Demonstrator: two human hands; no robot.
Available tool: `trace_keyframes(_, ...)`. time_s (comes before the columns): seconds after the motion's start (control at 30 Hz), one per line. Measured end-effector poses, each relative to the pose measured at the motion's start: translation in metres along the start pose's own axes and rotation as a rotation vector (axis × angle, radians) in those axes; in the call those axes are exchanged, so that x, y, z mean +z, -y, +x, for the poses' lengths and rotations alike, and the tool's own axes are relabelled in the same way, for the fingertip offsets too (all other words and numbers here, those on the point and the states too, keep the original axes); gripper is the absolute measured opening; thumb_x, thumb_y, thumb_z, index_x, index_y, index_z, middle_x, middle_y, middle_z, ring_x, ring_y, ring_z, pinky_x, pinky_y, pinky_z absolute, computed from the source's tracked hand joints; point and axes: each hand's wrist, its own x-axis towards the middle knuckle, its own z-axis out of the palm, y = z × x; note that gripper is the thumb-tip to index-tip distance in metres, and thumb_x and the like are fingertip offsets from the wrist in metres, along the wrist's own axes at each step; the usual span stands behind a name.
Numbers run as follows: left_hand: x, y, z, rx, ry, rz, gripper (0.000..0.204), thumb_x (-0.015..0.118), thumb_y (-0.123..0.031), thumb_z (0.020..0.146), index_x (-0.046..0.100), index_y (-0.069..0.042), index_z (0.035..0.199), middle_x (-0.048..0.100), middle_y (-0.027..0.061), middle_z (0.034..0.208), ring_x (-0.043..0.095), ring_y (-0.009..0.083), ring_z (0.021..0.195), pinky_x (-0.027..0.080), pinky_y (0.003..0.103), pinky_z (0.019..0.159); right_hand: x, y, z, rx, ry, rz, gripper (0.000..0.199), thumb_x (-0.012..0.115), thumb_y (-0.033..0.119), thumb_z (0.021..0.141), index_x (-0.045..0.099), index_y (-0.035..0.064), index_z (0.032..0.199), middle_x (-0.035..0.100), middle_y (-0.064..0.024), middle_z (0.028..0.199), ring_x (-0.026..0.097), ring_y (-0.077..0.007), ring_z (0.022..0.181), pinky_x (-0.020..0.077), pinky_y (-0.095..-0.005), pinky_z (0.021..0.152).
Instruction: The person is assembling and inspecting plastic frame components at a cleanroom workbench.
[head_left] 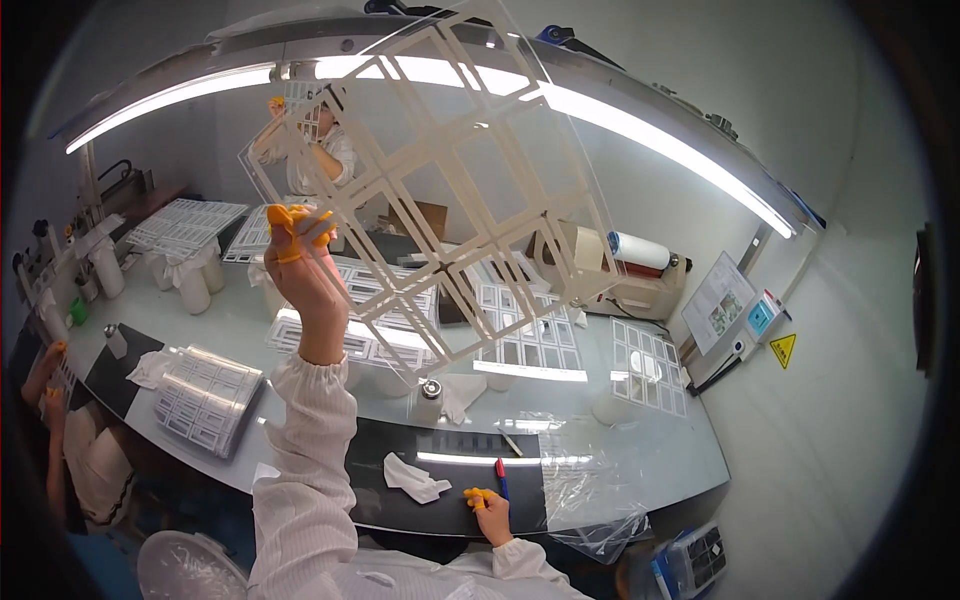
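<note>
My left hand (302, 262), raised at the left of the view with yellow finger cots on its fingers, grips the edge of a large clear sheet (470, 185). Pale frame shapes are printed in a grid across the sheet, which hangs tilted in the air before the lamp. Low over the black mat (400, 445) rests my right hand (489, 517), its fingers curled and also in yellow cots. A red and blue marker pen (503, 480) is right against it; whether the fingers hold the pen cannot be told. Beside this hand lies a crumpled white cloth (415, 478).
Printed sheets (530, 325) lie on white pots behind; a stack (207, 400) sits at left. A metal-topped bottle (430, 400), a thin pen (510, 443) and clear film (590, 480) are nearer. A roller machine (610, 260) stands behind. Other people (90, 460) work nearby.
</note>
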Motion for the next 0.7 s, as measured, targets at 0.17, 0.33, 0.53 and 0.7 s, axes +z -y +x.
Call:
trace_keyframes(0.17,0.013,-0.008,-0.006,0.056,0.113,0.205,0.033,0.048,-0.036,0.081,0.055,-0.004,0.087,0.052,0.0040,0.083,0.046,0.0121,0.073,0.036,0.026,0.065,0.000,-0.003,-0.001,0.022,-0.005,0.019,0.020,0.049,0.015,0.082,0.060,-0.0027,0.083,0.058,-0.0061,0.065,0.051,-0.0108,0.052,0.0401,-0.0211,0.050)
trace_keyframes(0.33,0.020,-0.015,-0.015,0.049,0.140,0.268,0.035,0.048,-0.039,0.081,0.056,-0.005,0.089,0.053,0.0033,0.084,0.048,0.0111,0.077,0.037,0.027,0.074,-0.003,-0.003,-0.003,0.027,-0.012,0.033,0.020,0.049,0.014,0.082,0.060,-0.0026,0.084,0.058,-0.0065,0.066,0.051,-0.0111,0.053,0.0403,-0.0213,0.050)
trace_keyframes(0.53,0.014,-0.015,-0.024,-0.027,0.248,0.204,0.034,0.047,-0.037,0.081,0.057,-0.006,0.089,0.053,0.0034,0.082,0.048,0.0140,0.084,0.033,0.030,0.083,-0.004,-0.004,-0.004,0.012,-0.011,0.021,0.020,0.049,0.013,0.082,0.060,-0.0026,0.084,0.058,-0.0066,0.068,0.051,-0.0113,0.054,0.0407,-0.0215,0.051)
trace_keyframes(0.7,0.016,-0.014,-0.034,-0.068,0.219,0.213,0.034,0.047,-0.037,0.081,0.058,-0.005,0.086,0.054,0.0038,0.080,0.048,0.0153,0.085,0.033,0.031,0.084,-0.005,0.000,-0.003,0.032,-0.010,0.049,0.020,0.048,0.013,0.082,0.060,-0.0028,0.084,0.058,-0.0069,0.068,0.051,-0.0111,0.055,0.0408,-0.0216,0.051)
